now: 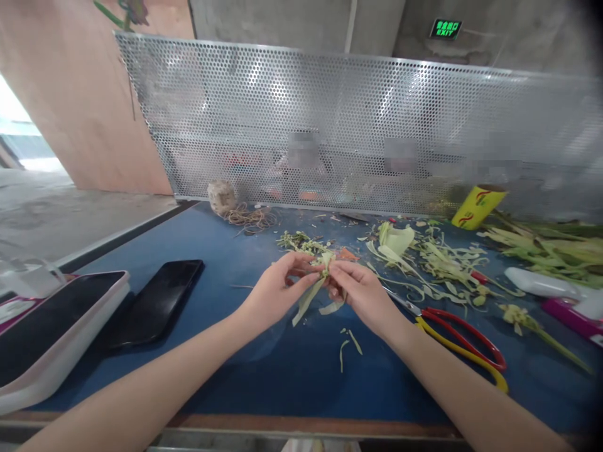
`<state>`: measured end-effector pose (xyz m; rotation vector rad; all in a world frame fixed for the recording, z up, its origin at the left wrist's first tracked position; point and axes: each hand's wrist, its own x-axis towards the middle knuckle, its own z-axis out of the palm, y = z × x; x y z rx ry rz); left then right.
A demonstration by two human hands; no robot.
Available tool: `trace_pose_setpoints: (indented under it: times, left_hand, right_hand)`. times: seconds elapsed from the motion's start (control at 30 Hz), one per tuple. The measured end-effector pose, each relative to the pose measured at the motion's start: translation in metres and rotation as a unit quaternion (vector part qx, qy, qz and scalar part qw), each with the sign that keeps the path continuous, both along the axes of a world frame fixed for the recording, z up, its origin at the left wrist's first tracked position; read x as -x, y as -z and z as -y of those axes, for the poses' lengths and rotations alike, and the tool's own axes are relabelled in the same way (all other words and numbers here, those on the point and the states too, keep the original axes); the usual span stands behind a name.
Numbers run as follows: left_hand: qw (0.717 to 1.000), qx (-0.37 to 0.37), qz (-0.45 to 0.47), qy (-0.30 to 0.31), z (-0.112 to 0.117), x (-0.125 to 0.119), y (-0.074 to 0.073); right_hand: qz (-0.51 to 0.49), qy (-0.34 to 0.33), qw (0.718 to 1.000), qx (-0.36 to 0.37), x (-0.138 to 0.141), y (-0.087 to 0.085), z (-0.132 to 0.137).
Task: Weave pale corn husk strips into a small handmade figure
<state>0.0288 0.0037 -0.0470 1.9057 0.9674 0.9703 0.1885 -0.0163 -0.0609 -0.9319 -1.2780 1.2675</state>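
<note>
– Doing what with the left hand (277,282)?
– Curled partway, with thumb and fingertips pressed together on a pale green leafy piece (325,270).
– And with the right hand (362,289)?
– Bent much alike, pinching the same piece from the other side, close to the left fingertips; hard to tell whether touching them.
– Held where?
– Between both hands, just above the blue table (264,389), in front of small green trimmings (301,242).
– Looking like what?
– Pale and bunched at the pinch, partly hidden by fingers, with a flat strip (306,304) hanging toward the lower left and a shorter one below the right fingers.
– And beside the right wrist?
– Scissors (419,312) with red and yellow handles, lying on the table.
</note>
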Motion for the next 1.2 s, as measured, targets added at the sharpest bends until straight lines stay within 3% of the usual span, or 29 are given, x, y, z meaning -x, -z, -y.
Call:
trace_pose_setpoints:
  times: [0.4, 0.77, 1.0, 1.2]
  left_hand:
    - [0.996, -0.032, -0.077, -0.015, 0.002, 0.0, -0.004]
    - [0.993, -0.039, -0.113, -0.014, -0.002, 0.009, -0.015]
    - [0.995, -0.013, -0.08, 0.052, -0.003, 0.008, -0.01]
    - [0.993, 0.092, -0.004, 0.08, -0.005, 0.003, -0.002]
  right_hand:
    - [0.066, 0.014, 0.998, -0.017, 0.002, -0.001, 0.002]
    - [-0.032, 0.033, 0.999, -0.001, -0.002, 0.007, -0.007]
    - [-0.039, -0.067, 0.996, 0.032, -0.004, 0.002, -0.003]
    - [-0.005, -0.065, 0.998, -0.007, -0.004, 0.002, -0.002]
